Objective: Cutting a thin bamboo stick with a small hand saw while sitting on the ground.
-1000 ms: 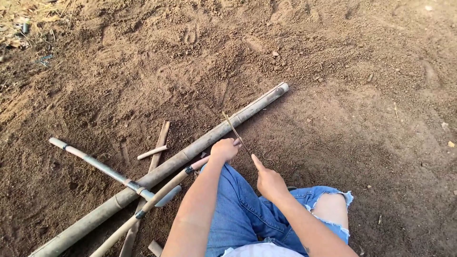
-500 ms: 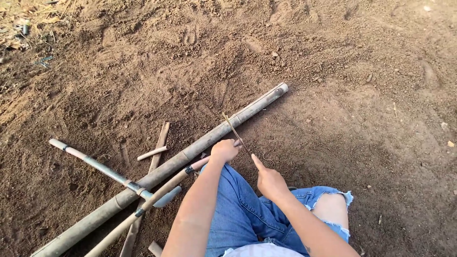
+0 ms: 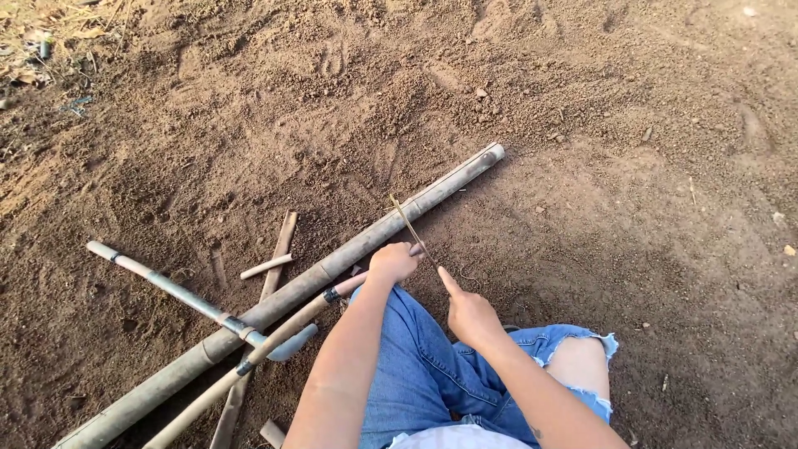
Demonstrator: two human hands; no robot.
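The ground (image 3: 632, 133) is brown dirt, loose and lumpy. Far on the left, in the top corner, there is some dry grass (image 3: 50, 33).

Lower down on the left lies a thin pale pole (image 3: 166, 287) with dark rings on it. It slants down to the right and crosses over the big pole. A small short stick (image 3: 266, 266) lies just above the big pole, and a flat strip of wood (image 3: 278, 254) lies beside it, going under the big pole.

The big bamboo pole (image 3: 332, 266) is long and thick. It runs from the bottom left corner up to the right, and its cut end (image 3: 494, 152) points up toward the middle of the dirt. Another thinner pole (image 3: 274, 341) lies under it, near the person's arm, with a grey curved piece (image 3: 291, 342) beside it.

Next comes the left hand (image 3: 392, 262). Its grip is closed like a fist around the low end of a thin stick (image 3: 409, 226). The thin stick slants up and to the left, and its tip sits over the big bamboo pole.

Just to the right is the right hand (image 3: 470, 314). Its grip is mostly curled, with one finger (image 3: 449, 281) pointing straight up at the thin stick, close to it. I cannot tell if the finger touches it. This hand holds nothing that I can see.

Below the hands are blue torn jeans (image 3: 416, 366) and a bare knee (image 3: 578, 362).
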